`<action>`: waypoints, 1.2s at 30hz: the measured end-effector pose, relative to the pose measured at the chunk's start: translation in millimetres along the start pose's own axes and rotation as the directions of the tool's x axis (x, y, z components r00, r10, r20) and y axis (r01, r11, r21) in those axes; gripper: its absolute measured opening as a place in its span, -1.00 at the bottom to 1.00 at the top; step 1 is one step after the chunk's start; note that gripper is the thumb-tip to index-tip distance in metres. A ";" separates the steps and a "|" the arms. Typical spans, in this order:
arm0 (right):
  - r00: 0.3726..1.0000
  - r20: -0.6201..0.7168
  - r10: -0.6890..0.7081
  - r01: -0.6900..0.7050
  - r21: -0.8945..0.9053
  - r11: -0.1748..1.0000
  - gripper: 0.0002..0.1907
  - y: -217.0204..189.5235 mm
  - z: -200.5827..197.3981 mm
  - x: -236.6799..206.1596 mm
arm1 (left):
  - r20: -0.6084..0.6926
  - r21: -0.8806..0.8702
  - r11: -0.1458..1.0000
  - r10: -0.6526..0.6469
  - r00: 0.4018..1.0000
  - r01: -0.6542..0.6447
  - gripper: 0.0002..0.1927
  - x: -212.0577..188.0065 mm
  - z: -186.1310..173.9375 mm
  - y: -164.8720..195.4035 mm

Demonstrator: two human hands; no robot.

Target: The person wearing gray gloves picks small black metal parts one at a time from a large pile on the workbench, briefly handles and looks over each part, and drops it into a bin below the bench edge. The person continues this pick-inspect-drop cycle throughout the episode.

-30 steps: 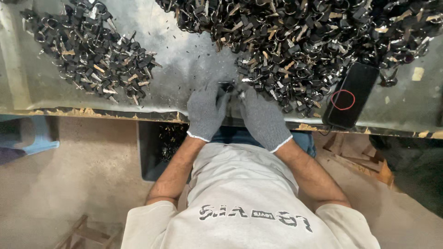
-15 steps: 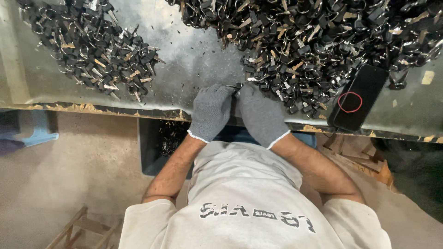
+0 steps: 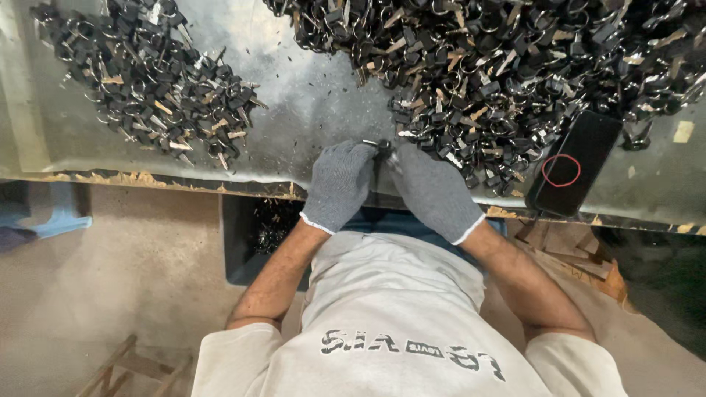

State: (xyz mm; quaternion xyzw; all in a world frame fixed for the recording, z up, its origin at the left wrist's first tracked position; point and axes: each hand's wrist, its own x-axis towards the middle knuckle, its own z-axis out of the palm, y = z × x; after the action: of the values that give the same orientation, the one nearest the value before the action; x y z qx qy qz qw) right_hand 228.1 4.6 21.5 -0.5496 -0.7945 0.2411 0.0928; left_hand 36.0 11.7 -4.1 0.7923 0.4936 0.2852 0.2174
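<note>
Both gloved hands, left hand (image 3: 340, 184) and right hand (image 3: 434, 191), seemingly pinch one small metal part (image 3: 382, 148) beside the big pile (image 3: 515, 73); it could slip into the bin (image 3: 254, 235) below.

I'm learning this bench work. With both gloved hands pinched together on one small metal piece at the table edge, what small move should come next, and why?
Probably finish working the piece held between the left hand and right hand, then drop it aside. Both hands meet on it at the table edge; the big pile lies by the right hand, a smaller pile off to the left, and a bin sits below.
</note>
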 end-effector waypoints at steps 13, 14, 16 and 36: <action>0.999 -0.014 -0.039 0.039 -0.026 0.999 -0.80 -7.5 -13.2 6.6 | 0.010 0.031 0.999 0.016 1.000 -0.017 -0.77 -0.6 -1.1 1.3; 0.999 0.034 0.017 -0.017 0.004 1.000 -0.78 -7.4 -13.4 6.9 | -0.002 0.013 1.000 0.016 1.000 -0.016 -0.76 -0.4 -2.4 2.0; 0.994 0.055 0.093 -0.090 -0.047 0.995 -0.81 -10.6 -10.7 6.3 | -0.021 0.021 1.000 0.009 1.000 -0.009 -0.80 -1.3 -3.7 4.3; 0.999 -0.009 -0.047 0.047 -0.080 0.996 -0.86 1.3 5.6 2.7 | -0.022 -0.020 0.998 -0.054 0.998 0.053 -0.84 0.0 -5.6 1.2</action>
State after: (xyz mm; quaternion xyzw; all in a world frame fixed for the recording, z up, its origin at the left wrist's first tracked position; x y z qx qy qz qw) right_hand 225.8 5.9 15.7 -0.5354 -0.8157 0.2038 0.0807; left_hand 33.0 11.6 0.8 0.7733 0.5142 0.2932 0.2270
